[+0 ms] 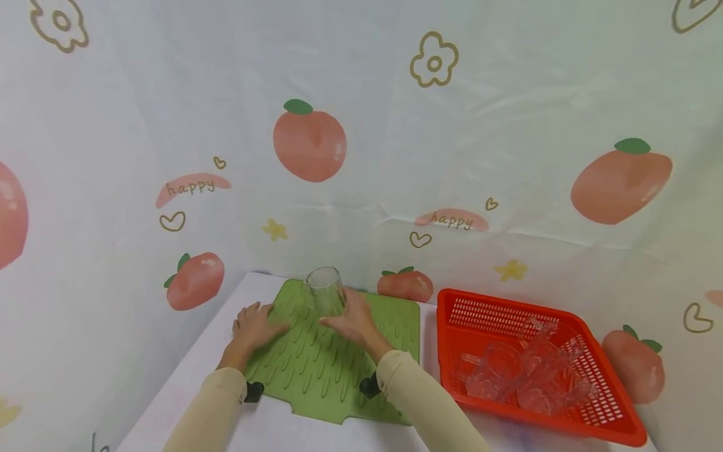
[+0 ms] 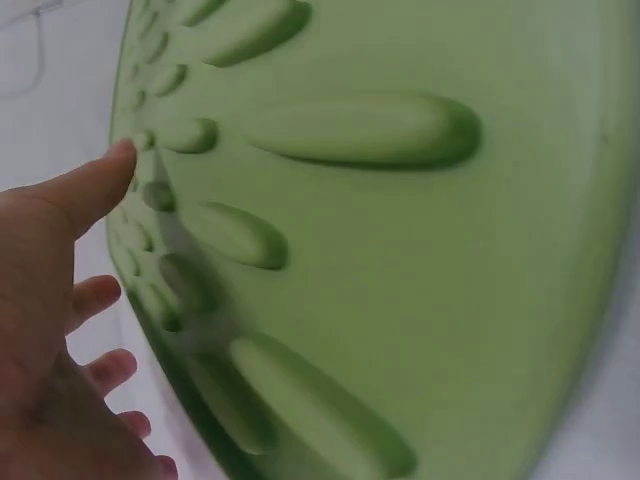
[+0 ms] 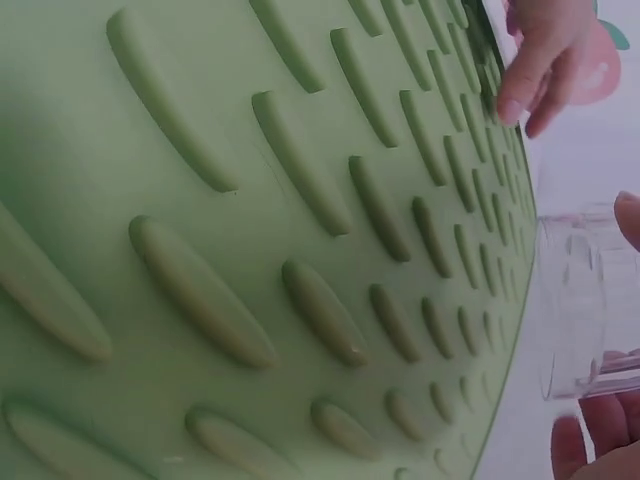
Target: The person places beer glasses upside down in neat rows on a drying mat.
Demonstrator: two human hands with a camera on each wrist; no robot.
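A clear glass mug (image 1: 326, 294) stands upright near the back edge of a green ridged drying mat (image 1: 316, 370). My right hand (image 1: 356, 319) holds it from the right side, thumb in front and fingers behind. In the right wrist view the mug (image 3: 585, 305) appears sideways between the thumb and fingers. My left hand (image 1: 255, 328) is over the mat's left edge, fingers spread, apart from the mug. The left wrist view shows that hand (image 2: 50, 300) with nothing in its grasp.
To the right of the mat sits a red plastic basket (image 1: 443, 342) with several clear glass mugs (image 1: 503, 364) heaped inside. A white curtain (image 1: 361, 207) printed with fruit hangs behind and beside the white table (image 1: 186, 376).
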